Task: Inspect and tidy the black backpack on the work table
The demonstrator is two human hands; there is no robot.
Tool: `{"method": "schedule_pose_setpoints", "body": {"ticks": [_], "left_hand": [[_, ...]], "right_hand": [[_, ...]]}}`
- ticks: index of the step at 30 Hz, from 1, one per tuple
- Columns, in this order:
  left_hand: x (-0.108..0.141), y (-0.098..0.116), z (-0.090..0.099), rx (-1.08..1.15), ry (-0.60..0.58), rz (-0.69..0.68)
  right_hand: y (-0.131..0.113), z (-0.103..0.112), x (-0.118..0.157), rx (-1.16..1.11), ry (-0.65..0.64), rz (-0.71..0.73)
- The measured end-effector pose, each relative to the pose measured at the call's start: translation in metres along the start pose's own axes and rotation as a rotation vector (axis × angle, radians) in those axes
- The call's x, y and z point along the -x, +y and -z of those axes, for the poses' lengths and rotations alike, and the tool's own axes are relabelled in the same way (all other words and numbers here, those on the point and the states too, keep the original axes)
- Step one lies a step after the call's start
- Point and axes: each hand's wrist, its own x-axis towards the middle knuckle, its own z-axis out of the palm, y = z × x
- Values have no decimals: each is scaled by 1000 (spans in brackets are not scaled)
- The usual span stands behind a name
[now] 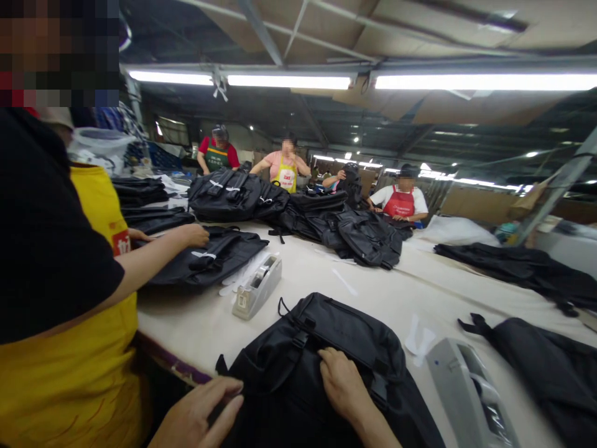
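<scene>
Backpack: a black nylon backpack [317, 354] lies on the near side of a white-covered work table [298, 292], with its straps and buckles facing up.

Right hand: the right hand [340, 382] rests on the upper front of the backpack, fingers close together. It may hold a strap, but I cannot tell if it really grips.

Left hand: the left hand [198, 407] is open, fingers a little spread, at the near left side of the backpack, and it pinches nothing.

Handling: the backpack seems light and soft — its cloth will probably fold and slide on the smooth cover. The top handle and the side straps look like the best places to take hold.

Edges: the near table edge [172, 359], with a purple strip, passes just left of the backpack.

Room: to the right stand a grey tape dispenser [471, 398] and a white paper piece [418, 336], then another black bag [545, 373].

Co-worker: on the left, a co-worker's hand [193, 235] lies on a third black bag [209, 258], beside a second tape dispenser [257, 287].
</scene>
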Motion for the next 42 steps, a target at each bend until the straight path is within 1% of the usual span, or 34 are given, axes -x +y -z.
{"method": "schedule_pose_setpoints", "body": {"ticks": [1,3,6,9,11,13,17,18,20,21,22,23,25,26,27,28,29,30,31,33,34,36,37,39,42], "left_hand": [[-13,10,4,53,-5,34],[-42,27,3,132,-31,39],[-84,44,-14,194,-65,-9],[-111,57,-33,152,-97,-32],[-120,68,-40,84,-117,-68],[-123,82,-42,-5,-135,-142],[-122,111,-46,-150,-153,-309],[-121,117,-48,-158,-188,-349],[-121,126,-55,-156,-297,-402],[-121,129,-57,-146,-350,-402],[-121,129,-58,-118,-378,-385],[-123,128,-57,-67,-372,-358],[-127,115,-51,74,-269,-282],[-131,105,-48,139,-200,-226],[-134,92,-45,168,-138,-163],[-138,77,-44,154,-103,-80],[-142,62,-44,111,-110,12],[-145,48,-47,57,-158,77],[-147,35,-51,7,-227,90],[-150,18,-60,-59,-329,28],[-150,15,-63,-81,-358,-18],[-152,15,-66,-76,-379,-95],[-152,18,-65,-40,-384,-124],[-154,23,-63,105,-391,-169],[-156,27,-65,345,-357,-213]], "right_hand": [[-1,-1,-4,-15,-22,-3],[-3,-4,-10,-1,-34,-46],[-6,-10,-10,106,52,-148],[-6,-12,-5,220,171,-189],[-5,-7,-3,276,236,-187],[-4,0,-4,308,258,-198],[-4,11,-10,303,202,-222],[-4,12,-10,297,190,-216],[-3,14,-6,258,169,-194],[0,16,-1,215,169,-172],[5,19,6,156,181,-135],[12,23,15,89,214,-94],[35,35,38,-25,317,-46],[50,41,49,-47,373,-82],[65,47,59,-46,397,-162],[81,51,69,-35,386,-266],[96,53,76,-28,337,-354],[109,54,80,-33,275,-404],[120,52,82,-49,214,-414],[131,46,80,-104,146,-337],[133,43,77,-136,140,-282],[131,38,70,-211,144,-178],[129,37,67,-249,155,-139],[126,36,62,-313,192,-85],[127,35,58,-352,238,-85]]}}
